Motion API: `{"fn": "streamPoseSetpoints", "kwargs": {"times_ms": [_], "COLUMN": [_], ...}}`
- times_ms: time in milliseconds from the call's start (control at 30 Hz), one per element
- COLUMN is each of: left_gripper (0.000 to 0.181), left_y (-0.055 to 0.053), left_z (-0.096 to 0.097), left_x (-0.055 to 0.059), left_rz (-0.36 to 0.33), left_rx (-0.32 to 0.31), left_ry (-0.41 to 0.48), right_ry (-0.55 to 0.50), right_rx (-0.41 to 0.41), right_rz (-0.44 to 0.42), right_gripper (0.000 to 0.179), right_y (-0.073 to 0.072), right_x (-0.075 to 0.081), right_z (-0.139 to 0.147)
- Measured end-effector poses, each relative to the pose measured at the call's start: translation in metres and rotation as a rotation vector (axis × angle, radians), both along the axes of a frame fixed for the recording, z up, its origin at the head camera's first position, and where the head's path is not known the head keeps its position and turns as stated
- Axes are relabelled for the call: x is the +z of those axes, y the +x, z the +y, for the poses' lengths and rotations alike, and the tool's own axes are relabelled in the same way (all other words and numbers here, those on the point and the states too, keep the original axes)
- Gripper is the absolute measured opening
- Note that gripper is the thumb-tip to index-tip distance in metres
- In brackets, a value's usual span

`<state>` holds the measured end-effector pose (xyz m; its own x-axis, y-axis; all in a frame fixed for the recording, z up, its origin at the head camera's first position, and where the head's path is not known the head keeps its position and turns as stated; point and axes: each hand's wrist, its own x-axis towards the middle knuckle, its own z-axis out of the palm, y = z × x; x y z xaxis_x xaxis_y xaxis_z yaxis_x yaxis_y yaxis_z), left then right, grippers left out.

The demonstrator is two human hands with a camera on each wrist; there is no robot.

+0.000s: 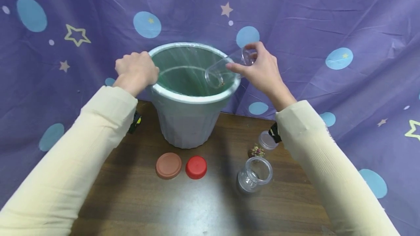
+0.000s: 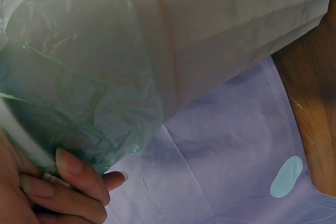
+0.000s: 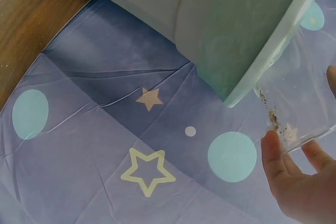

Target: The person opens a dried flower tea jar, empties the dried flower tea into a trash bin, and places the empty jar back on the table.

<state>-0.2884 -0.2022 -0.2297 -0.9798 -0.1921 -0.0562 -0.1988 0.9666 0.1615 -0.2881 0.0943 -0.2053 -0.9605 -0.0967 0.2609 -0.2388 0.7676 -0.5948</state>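
A clear jar is tilted, mouth down, over the right side of a white trash bin. My right hand holds the jar near its base, thumb on one side and fingers on the other. Brown crumbs cling inside the jar in the right wrist view. At the bin's left rim, my left hand grips the edge, its fingers curled at the green plastic liner folded over the outside. The bin stands upright.
On the wooden table lie a brown lid, a red lid and a clear lid. An open glass jar stands at right, beside a small pile of dried buds. Behind hangs a purple patterned cloth.
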Motion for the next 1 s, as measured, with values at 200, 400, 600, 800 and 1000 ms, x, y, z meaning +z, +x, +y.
{"fn": "streamPoseSetpoints", "kwargs": {"times_ms": [200, 400, 600, 800, 1000], "left_gripper": [0.054, 0.056, 0.056, 0.056, 0.056], "left_y": [-0.001, -0.001, 0.0, 0.0, 0.0], "left_z": [0.001, 0.0, -0.001, -0.001, 0.0], "left_x": [0.001, -0.001, -0.001, -0.002, 0.0], "left_rz": [0.004, 0.01, 0.001, 0.0, 0.001], "left_rx": [-0.002, 0.0, 0.002, 0.003, 0.003], "left_ry": [0.002, -0.001, -0.005, -0.005, -0.003], "right_ry": [0.052, 0.091, 0.141, 0.144, 0.158], "right_rx": [0.016, 0.058, 0.093, 0.155, 0.228], "right_rz": [0.039, 0.084, 0.119, 0.165, 0.215], "right_gripper": [0.078, 0.076, 0.074, 0.072, 0.072], "right_y": [0.0, -0.002, -0.004, -0.003, -0.001], "right_x": [-0.001, -0.003, -0.005, -0.007, -0.006], "right_z": [-0.003, -0.005, -0.008, -0.012, -0.018]}}
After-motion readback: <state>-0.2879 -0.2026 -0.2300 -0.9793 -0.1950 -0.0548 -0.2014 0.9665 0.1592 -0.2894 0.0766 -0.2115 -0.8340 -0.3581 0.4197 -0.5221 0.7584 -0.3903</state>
